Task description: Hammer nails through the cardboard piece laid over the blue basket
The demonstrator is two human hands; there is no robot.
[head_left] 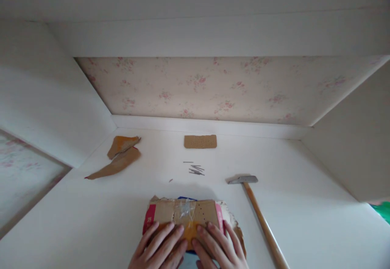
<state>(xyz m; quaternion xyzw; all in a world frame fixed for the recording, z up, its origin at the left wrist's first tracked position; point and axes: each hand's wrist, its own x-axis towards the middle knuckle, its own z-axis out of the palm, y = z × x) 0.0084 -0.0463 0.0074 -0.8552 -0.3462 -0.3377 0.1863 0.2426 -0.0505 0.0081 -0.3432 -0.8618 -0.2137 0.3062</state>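
Observation:
A flattened cardboard piece (163, 211) with red printed ends, clear tape and small dark holes lies in front of me at the bottom centre. A ragged torn edge shows on its right, and bits of blue show behind and below it. My left hand (163, 246) holds its near left part, fingers spread over the top. On the near right part, my right hand (217, 244) holds it the same way. The thumbs are mostly hidden at the near edge. Beyond the cardboard lie several thin nails (196, 170). A hammer (258, 214) with a wooden handle rests to the right.
A small cardboard strip (200, 141) dotted with holes lies near the back of the white surface (304, 204). Torn cardboard scraps (120, 159) are at the back left. White panels stand at both sides, with floral wallpaper (198, 86) at the back.

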